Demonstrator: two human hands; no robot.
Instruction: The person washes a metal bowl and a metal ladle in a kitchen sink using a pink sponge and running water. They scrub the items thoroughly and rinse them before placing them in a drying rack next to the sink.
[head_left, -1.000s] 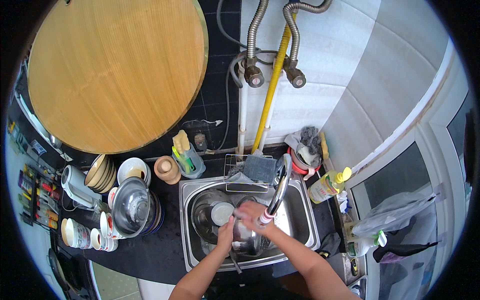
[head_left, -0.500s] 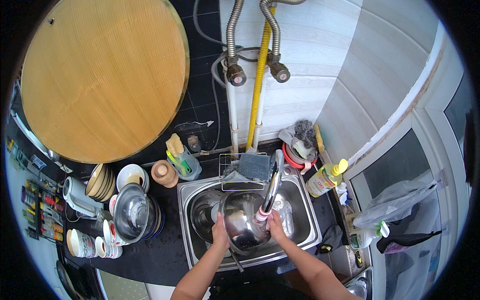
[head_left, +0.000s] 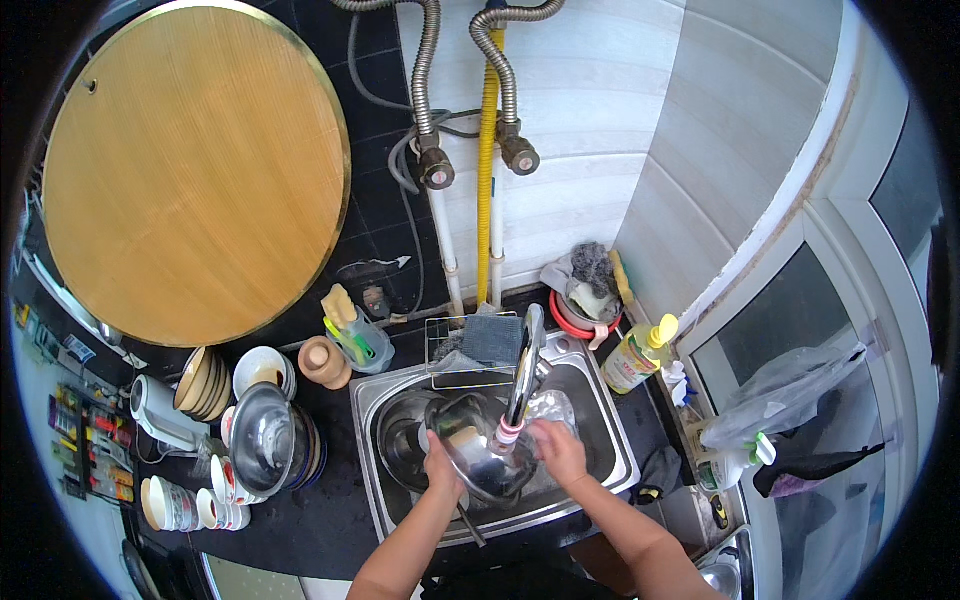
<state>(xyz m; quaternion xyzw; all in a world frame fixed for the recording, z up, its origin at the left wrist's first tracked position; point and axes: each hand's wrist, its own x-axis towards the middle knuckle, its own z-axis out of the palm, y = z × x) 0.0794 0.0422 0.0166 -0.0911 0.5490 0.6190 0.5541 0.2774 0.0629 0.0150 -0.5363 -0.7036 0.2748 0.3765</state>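
Observation:
Over the sink, a shiny stainless-steel bowl sits tilted beneath the tap. My left hand grips its left rim. Right beside the tap's pink-and-white nozzle is my right hand, fingers loosely bent and apart at the bowl's right edge; whether they touch it is hard to see. Below the bowl at the left, a dark metal pan rests in the basin, and a handle sticks out over the front rim.
Left of the sink stand stacked bowls, a large steel bowl and a wooden mortar. A wire rack sits behind the basin. To the right are a yellow-capped soap bottle and a red basin with cloths.
The steel bowl has tipped and turned under the tap. My right hand has shifted from its right rim to beside the nozzle. The whole view has moved slightly.

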